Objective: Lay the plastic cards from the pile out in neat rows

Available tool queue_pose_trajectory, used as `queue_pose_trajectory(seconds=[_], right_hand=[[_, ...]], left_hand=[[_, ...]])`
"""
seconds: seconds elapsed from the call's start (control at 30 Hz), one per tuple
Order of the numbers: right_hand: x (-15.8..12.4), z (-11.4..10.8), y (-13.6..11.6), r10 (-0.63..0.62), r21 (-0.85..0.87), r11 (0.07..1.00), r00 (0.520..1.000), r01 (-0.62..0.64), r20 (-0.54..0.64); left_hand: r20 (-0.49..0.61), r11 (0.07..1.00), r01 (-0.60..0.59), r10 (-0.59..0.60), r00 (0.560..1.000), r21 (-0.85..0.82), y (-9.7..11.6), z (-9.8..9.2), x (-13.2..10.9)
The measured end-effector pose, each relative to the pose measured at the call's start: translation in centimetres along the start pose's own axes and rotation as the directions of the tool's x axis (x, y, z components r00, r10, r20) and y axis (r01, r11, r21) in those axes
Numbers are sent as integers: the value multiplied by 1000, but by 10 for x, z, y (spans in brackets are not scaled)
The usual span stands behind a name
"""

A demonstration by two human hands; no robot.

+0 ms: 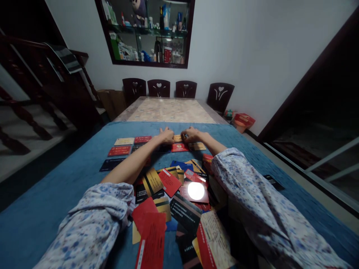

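Observation:
My left hand [166,135] reaches to the far rows of cards, its fingers partly stretched out and resting by the left edge of a gold card [177,138]. On that card's right side my right hand [191,133] is closed, its curled fingertips at the card's edge. Just below lies a red card [180,147], with another gold card [198,146] to its right. Further left are a cream card [124,141], red cards [119,150] and a dark card [110,164], laid flat in rows. My left forearm covers part of these rows.
A loose heap of overlapping cards [169,182] lies between my forearms. One black card [273,182] sits apart at the right on the blue cloth [70,179]. Beyond the cloth are the patterned tabletop [174,108] and several dark chairs [220,96].

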State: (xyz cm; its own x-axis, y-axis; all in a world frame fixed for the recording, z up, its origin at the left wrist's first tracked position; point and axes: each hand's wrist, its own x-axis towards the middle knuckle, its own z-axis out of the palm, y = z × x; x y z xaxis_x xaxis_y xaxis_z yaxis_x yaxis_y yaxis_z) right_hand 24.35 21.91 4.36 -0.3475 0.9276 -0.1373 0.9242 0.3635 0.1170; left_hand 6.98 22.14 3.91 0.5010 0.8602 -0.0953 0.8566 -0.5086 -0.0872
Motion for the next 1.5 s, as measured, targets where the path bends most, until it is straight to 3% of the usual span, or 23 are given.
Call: queue_pose_trajectory(seconds=[0.6,0.87,1.5], right_hand=[[12,12,3,-18,-10,1000,1000,18,-16],[8,10,3,-94,-10,996,995,94,-27],[12,9,4,-96,-27,995,995,95,-14]], left_hand=[[34,1000,-22,22,999,-10,-1,-1,1],[35,999,-38,39,999,-27,-4,2,7],[75,1000,-24,25,997,-8,-3,-1,6]])
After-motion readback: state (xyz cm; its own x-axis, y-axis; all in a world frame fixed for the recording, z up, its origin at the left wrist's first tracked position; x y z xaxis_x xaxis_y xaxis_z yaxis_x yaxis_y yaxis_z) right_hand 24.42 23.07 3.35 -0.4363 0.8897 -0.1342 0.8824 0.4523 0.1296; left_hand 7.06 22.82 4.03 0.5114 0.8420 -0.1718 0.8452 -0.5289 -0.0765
